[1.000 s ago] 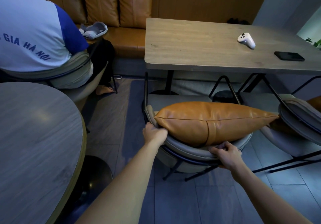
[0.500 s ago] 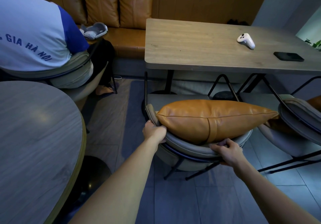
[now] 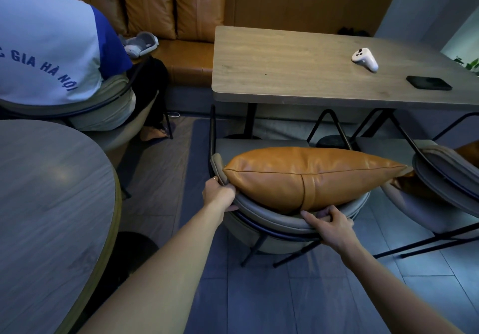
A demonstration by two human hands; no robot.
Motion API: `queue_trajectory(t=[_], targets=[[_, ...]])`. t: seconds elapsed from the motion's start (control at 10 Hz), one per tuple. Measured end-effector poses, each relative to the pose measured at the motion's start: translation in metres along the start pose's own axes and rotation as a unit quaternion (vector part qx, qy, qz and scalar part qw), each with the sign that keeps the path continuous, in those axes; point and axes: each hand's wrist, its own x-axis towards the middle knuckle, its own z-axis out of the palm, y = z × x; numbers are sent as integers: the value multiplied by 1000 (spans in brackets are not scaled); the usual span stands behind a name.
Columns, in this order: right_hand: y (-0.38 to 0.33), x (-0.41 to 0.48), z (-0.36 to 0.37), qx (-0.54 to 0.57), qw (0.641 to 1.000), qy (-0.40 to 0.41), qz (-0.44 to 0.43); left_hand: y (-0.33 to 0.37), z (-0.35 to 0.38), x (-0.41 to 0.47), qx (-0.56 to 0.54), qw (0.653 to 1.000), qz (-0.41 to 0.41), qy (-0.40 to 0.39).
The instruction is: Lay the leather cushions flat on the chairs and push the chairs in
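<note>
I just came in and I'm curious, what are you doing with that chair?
A person grips the curved back of a grey chair with both hands, the left hand and the right hand. A brown leather cushion lies on it. The chair's seat sits partly under the wooden table.
</note>
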Motion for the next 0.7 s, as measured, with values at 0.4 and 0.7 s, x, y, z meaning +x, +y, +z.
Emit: queue_trajectory(t=[0.4,0.7], targets=[[-12,-2,-12,-104,994,-43,4,-2,-4,-17,285,953,100,19],[-69,-30,-35,-374,923,-51,-73,50,-12,-74,602,790,112,-29]])
